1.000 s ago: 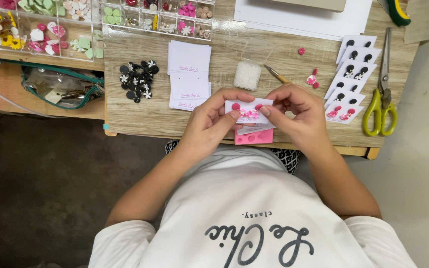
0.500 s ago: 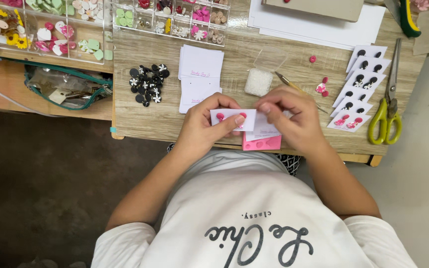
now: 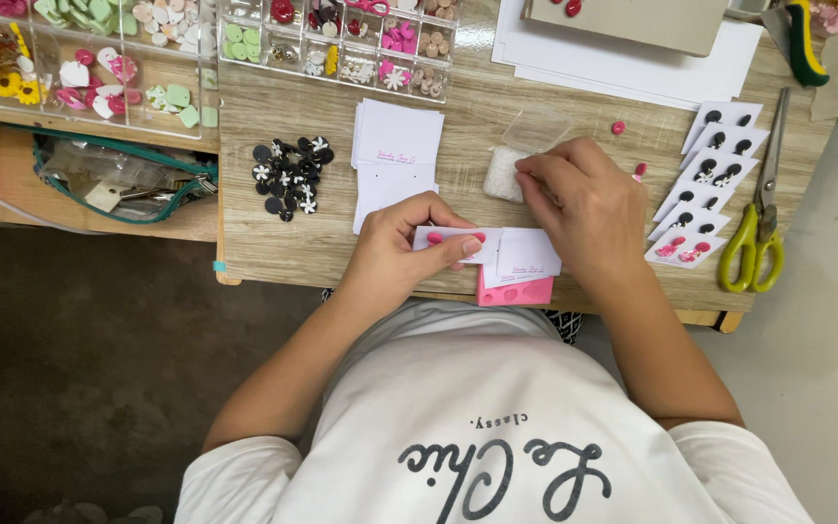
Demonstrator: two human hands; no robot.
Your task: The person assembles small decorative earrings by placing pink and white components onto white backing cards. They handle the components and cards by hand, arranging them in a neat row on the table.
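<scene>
Left hand (image 3: 402, 254) pinching a small white card (image 3: 458, 243) with pink studs at the wooden table's (image 3: 293, 243) near edge, right hand (image 3: 584, 209) just beside it, fingertips closed into a small clear bag (image 3: 511, 170), yellow-handled scissors (image 3: 757, 218) farther right.

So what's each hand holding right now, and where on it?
Left hand pinches a small white card by its left end. Right hand holds nothing visible; its fingers reach a small clear bag.
</scene>
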